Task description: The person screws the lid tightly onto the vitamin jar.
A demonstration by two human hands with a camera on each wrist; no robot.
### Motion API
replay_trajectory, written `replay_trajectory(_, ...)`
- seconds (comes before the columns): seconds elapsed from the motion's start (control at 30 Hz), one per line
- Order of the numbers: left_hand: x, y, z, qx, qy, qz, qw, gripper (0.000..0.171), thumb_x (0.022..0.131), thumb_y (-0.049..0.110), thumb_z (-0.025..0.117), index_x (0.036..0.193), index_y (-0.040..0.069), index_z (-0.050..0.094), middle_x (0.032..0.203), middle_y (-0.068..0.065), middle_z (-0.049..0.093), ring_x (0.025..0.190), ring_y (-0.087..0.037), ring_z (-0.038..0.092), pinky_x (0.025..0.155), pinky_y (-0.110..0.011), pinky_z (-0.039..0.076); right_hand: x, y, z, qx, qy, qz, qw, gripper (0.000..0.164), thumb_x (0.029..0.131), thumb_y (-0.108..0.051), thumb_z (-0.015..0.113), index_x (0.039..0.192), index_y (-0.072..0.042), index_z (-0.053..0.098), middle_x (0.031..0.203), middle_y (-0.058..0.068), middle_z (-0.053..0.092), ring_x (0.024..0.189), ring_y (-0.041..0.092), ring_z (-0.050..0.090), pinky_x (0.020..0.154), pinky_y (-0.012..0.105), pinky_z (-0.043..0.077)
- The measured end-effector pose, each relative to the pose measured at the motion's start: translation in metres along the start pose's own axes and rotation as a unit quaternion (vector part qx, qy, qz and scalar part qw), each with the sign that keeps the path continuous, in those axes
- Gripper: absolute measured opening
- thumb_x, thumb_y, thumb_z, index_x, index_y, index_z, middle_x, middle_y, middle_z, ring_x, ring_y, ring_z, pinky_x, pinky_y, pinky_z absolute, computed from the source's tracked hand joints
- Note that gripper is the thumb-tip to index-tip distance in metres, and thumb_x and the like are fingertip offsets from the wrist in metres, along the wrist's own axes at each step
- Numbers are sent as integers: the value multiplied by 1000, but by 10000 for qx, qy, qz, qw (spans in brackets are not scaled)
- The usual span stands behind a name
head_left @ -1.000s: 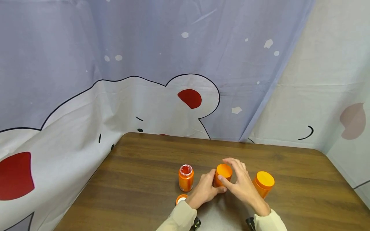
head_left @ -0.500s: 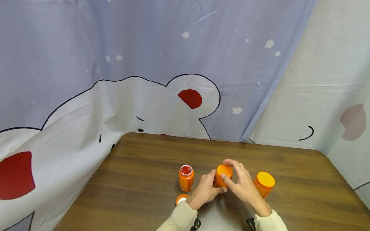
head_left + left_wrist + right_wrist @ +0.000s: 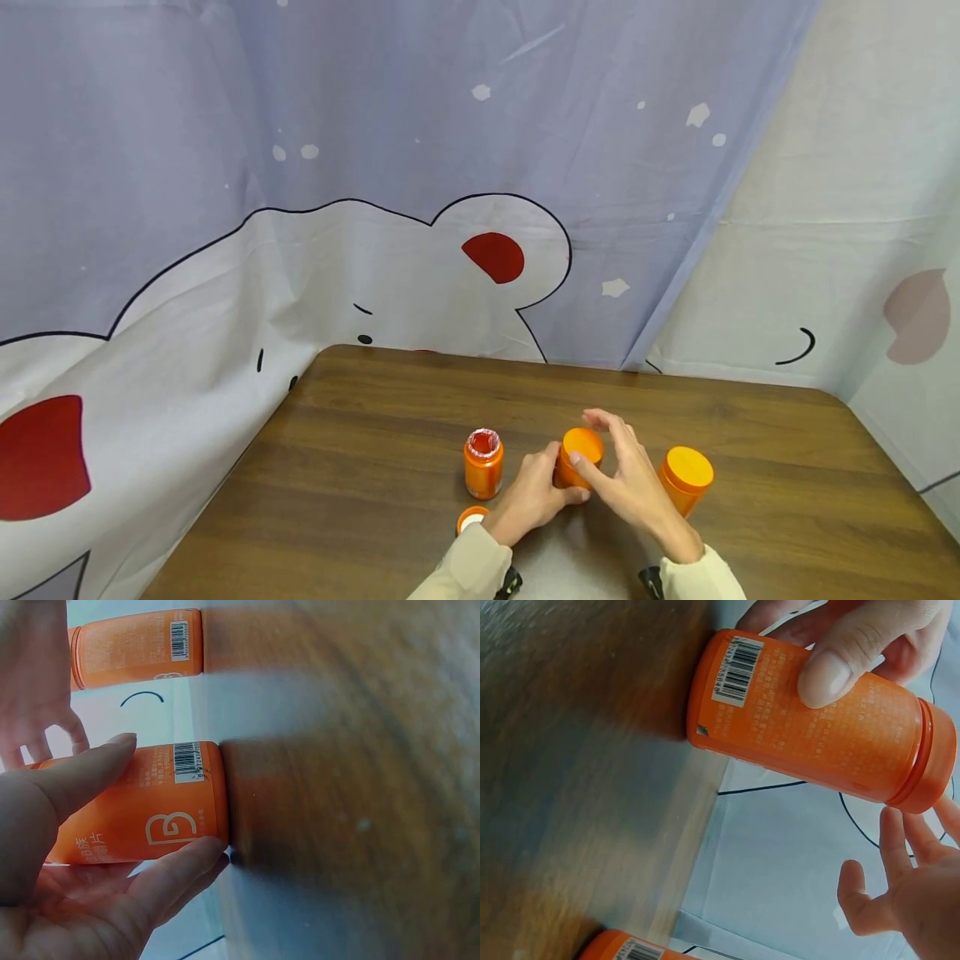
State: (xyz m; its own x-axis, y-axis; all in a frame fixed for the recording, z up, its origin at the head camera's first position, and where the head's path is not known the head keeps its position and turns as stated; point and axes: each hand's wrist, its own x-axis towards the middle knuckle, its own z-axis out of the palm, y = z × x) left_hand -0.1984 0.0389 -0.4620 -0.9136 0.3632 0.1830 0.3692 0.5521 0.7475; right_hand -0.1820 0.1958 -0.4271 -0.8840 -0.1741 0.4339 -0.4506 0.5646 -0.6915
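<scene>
An orange pill bottle (image 3: 572, 477) with printed text and a barcode stands on the table between my hands. My left hand (image 3: 531, 492) grips its body, thumb on one side and fingers on the other, plain in the left wrist view. The bottle's orange screw cap (image 3: 934, 759) is on. My right hand (image 3: 628, 477) is spread around the cap, its thumb overlapping the near edge in the head view. Seen from the right wrist, the thumb and fingers of that hand are apart, with fingertips right by the cap's rim.
To the left stands an uncapped orange bottle (image 3: 483, 468) with a ragged silvery seal round its mouth. A loose cap (image 3: 472, 518) lies white side up near my left sleeve. Another capped bottle (image 3: 686, 479) stands right of my right hand. Patterned cloth (image 3: 390, 267) hangs behind the table.
The right hand's fingers closed in around the cap half a second ago and now stand wider from it again. My left hand and the bottle have stayed in place.
</scene>
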Motion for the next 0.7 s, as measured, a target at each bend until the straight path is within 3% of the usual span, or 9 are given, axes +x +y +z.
replay_trajectory(0.23,0,0,0,-104,-37,-32,9999,47,72,27,78,108,9,53,91,1,61,74,-7,55,69,-20,46,1,0,-1,43,-5,-196,9998,53,79,-15,70,126,-20,46,116,-2,57,107,15,47,89,48,33)
replay_trajectory(0.37,1,-1,1,-77,-46,-28,10000,47,72,28,78,107,9,53,91,1,61,75,-7,55,69,-20,46,1,-2,-2,26,-9,-127,9999,53,79,-17,71,125,-19,46,115,3,58,106,16,47,89,48,33)
replay_trajectory(0.7,1,-1,1,-48,-68,-60,9999,48,72,29,78,108,9,54,92,0,62,75,-5,55,69,-20,47,1,-2,0,-86,63,5,9999,51,78,-25,73,122,-17,49,114,1,56,104,15,46,89,47,31)
